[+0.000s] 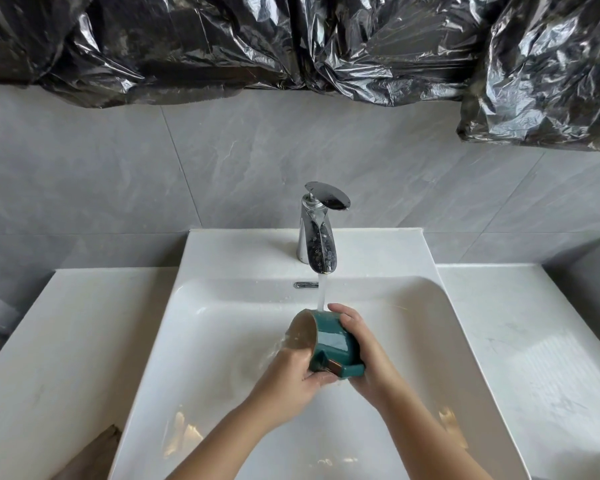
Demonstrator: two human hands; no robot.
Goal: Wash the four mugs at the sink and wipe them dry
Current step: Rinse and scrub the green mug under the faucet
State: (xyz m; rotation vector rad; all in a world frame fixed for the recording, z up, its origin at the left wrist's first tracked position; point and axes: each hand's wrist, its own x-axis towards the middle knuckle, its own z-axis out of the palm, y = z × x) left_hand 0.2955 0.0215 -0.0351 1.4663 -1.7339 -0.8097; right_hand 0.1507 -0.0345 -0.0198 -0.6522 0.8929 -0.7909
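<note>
As water (321, 292) hits sideways mug (330, 341) | left hand (288, 375), right hand (368, 355) grip

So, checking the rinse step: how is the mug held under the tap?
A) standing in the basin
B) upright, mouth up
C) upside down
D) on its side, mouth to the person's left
D: the teal mug lies sideways between left hand and right hand, its mouth facing left under the tap.

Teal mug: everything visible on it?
The teal mug looks like glossy ceramic, with a tan inside and a squared handle facing the camera. It is held on its side over the sink basin, mouth to the left, under the running water. The left hand grips its rim end, the right hand its base.
</note>
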